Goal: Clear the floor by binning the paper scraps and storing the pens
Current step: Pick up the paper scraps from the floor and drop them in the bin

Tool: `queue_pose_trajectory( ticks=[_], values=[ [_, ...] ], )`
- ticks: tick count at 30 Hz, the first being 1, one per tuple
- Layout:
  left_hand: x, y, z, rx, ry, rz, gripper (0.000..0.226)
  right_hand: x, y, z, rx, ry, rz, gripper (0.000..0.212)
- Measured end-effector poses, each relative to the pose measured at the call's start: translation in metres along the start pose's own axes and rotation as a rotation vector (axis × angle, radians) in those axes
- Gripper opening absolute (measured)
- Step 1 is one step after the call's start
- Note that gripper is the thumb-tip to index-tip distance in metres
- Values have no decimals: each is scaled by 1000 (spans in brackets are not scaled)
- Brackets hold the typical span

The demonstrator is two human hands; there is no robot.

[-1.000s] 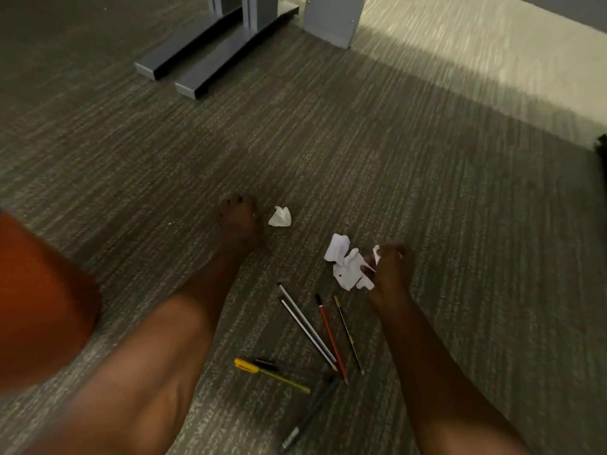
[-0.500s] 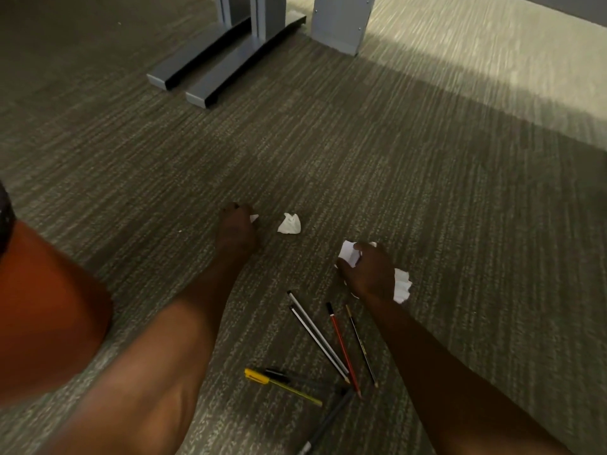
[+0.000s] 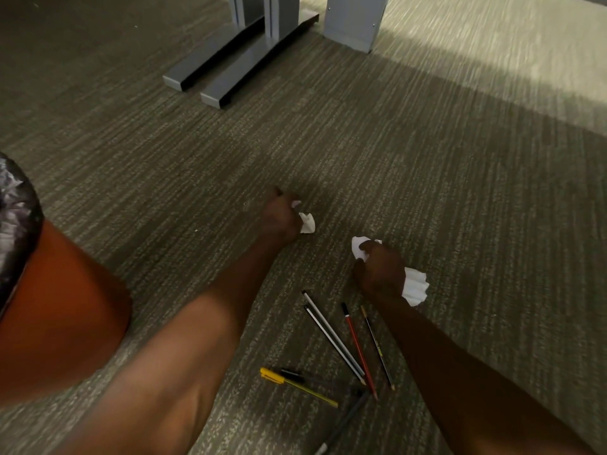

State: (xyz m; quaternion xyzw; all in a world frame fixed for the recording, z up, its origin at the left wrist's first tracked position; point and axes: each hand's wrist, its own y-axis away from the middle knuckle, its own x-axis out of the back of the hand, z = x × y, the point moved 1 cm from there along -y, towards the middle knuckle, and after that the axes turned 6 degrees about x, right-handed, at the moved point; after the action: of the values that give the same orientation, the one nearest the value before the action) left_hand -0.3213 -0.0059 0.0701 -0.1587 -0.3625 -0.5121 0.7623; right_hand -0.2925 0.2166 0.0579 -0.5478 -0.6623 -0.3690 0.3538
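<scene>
Two grey desk feet (image 3: 210, 68) stand beyond crumpled scraps (image 3: 415, 287).

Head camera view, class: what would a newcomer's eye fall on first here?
White paper scraps stand out, bunched in the grip of the right hand at centre-right, while the left hand closes on a smaller scrap beyond. Below them, pens and pencils lie fanned on the grey carpet.
</scene>
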Motion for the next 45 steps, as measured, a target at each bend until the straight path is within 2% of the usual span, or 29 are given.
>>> queue_pose_trajectory(
  ticks=[3, 8, 11, 13, 15, 18, 20, 21, 22, 24, 26, 28, 31, 33, 36, 39, 42, 45],
  values=[
    [-19, 10, 16, -92, -99, -146, 28, 1, 1, 1, 80, 102, -8, 23],
    [-26, 14, 10, -68, -370, -280, 62, -6, 9, -13, 187, 199, -130, 37],
    [-33, 26, 11, -118, -335, -311, 55, -12, 10, -10, 267, 282, -122, 39],
    [-36, 35, 9, -128, -262, -300, 48, -15, 6, -9, 328, 256, -185, 44],
    [-38, 43, 7, -108, -166, -271, 43, -15, 7, -12, 295, 114, -190, 44],
    [-36, 59, 6, -29, 32, -212, 33, -11, 12, -20, 153, -173, 16, 33],
    [-32, 69, 6, 51, 200, -198, 12, -7, 14, -29, 26, -366, 55, 22],
    [-27, 75, 8, 88, 277, -219, 5, -4, 16, -35, -52, -490, 30, 23],
    [-23, 79, 9, 119, 345, -242, 12, -1, 15, -41, -136, -619, -8, 34],
    [-11, 86, 14, 159, 441, -296, 7, 6, 15, -54, -273, -863, -93, 63],
    [7, 91, 21, 197, 488, -345, 13, 13, 14, -65, -355, -1006, -187, 74],
    [29, 97, 27, 280, 508, -387, 20, 20, 17, -77, -413, -1088, -271, 70],
    [69, 106, 34, 374, 568, -443, 23, 29, 29, -102, -450, -1303, -316, 45],
    [100, 115, 42, 409, 619, -456, 24, 32, 37, -124, -503, -1397, -395, 45],
    [154, 132, 57, 507, 691, -363, 37, 41, 44, -164, -439, -1534, -504, 71],
    [209, 148, 69, 561, 892, -220, 56, 54, 63, -222, -377, -1750, -534, 74],
    [268, 166, 78, 478, 1164, -100, 68, 77, 91, -287, -215, -1911, -582, 77],
    [324, 185, 74, 359, 1283, 59, 75, 101, 118, -342, -63, -1930, -633, 81]
  ],
)
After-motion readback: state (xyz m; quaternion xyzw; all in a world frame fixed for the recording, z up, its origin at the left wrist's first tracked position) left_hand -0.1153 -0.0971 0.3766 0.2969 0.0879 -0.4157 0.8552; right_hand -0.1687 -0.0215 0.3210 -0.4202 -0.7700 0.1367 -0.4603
